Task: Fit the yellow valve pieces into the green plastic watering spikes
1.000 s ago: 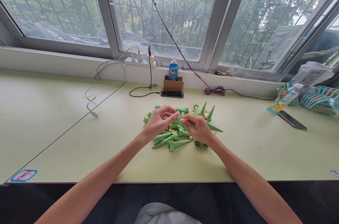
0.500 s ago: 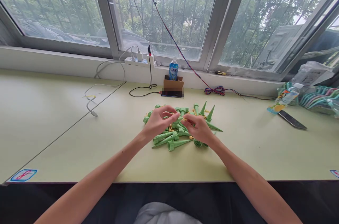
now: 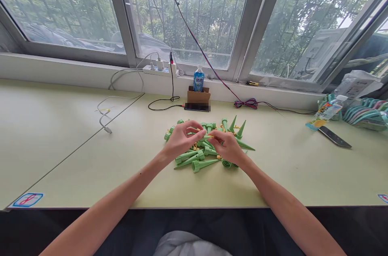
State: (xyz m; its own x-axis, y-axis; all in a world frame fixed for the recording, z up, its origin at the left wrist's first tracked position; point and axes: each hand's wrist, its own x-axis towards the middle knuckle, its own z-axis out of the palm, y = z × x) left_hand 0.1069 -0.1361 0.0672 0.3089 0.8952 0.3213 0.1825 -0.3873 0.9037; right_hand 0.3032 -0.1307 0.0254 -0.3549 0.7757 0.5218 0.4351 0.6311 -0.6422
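My left hand (image 3: pixel 183 137) is closed around a green plastic watering spike (image 3: pixel 206 137), most of it hidden by the fingers. Facing it, my right hand (image 3: pixel 226 143) pinches a small yellow plastic piece (image 3: pixel 211 136) against the spike. Whether that piece is seated in the spike or only touching it, I cannot tell. Beneath and around both hands lies a pile of similar green spikes (image 3: pixel 206 165) with ribbed, hollow caps and pointed ends. Small yellow pieces (image 3: pixel 218 157) are scattered among them.
Behind the pile, a phone (image 3: pixel 197 107) leans on a cardboard box (image 3: pixel 198 96) near a blue bottle (image 3: pixel 199 79). Bundled wire (image 3: pixel 246 103) lies to its right. A drink bottle (image 3: pixel 329 110) and a dark phone (image 3: pixel 335 137) are far right; a white cable (image 3: pixel 104 122) is left.
The spike between my hands has turned slightly, its visible end pointing more level toward my right fingers. Both arms stay almost in place.
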